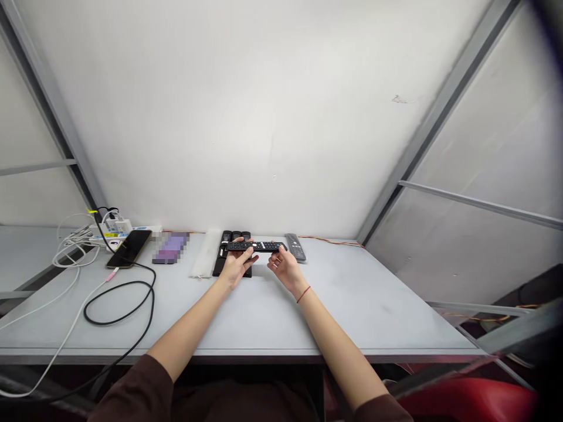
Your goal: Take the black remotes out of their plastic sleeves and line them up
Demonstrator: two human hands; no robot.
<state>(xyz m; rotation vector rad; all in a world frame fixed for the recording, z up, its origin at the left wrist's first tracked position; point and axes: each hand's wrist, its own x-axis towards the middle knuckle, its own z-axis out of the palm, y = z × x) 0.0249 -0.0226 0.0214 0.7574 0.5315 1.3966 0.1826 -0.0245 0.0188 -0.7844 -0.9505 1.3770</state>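
A black remote control [263,247] is held level above the table, buttons facing me. My left hand [238,265] grips its left end, thumb on the front. At its right end my right hand [284,265] pinches it between thumb and fingers. Behind my left hand, several black remotes [227,236] lie side by side near the wall, with a flat black object [219,268] at their near end. To the right, another dark remote [296,248], seemingly in clear wrap, rests on the table. A translucent white sleeve [206,253] lies left of the black remotes.
On the grey table [352,305], a black phone [129,248] and a pixelated purple item [171,248] lie at the left. White chargers [116,224], white cables and a looped black cable [152,293] spread there. A white wall [264,117] rises behind the table.
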